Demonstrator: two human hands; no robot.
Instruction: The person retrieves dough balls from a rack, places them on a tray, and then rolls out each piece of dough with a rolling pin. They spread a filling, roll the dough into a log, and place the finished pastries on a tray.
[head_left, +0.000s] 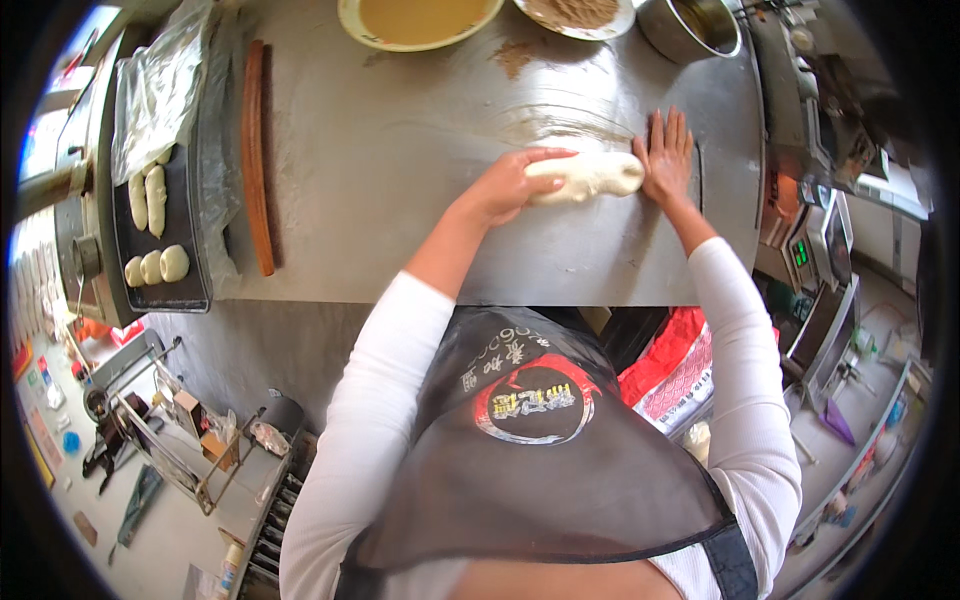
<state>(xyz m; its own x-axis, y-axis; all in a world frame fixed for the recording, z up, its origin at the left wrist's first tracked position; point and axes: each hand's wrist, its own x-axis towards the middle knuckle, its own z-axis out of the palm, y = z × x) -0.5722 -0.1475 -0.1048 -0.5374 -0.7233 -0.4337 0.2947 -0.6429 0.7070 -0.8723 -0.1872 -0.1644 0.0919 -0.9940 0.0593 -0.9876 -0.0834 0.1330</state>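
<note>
A thick log of white dough (589, 178) lies across the right half of the metal worktop (375, 195). My left hand (517, 184) grips its left end, with the thumb and fingers wrapped around it. Beside the dough's right end, my right hand (667, 157) is flat on the worktop with its fingers pointing away from me. The thumb side of that hand is close to the dough; whether they touch, I cannot tell. Behind the dough, the metal has a wet, oily shine.
At the left lies a long wooden rolling pin (257, 157), beside a black tray (161, 296) of dough pieces (156, 201) partly under plastic film (161, 90). Along the back stand a bowl of yellowish liquid (424, 22), a plate of brown powder (577, 11) and a metal pot (690, 30).
</note>
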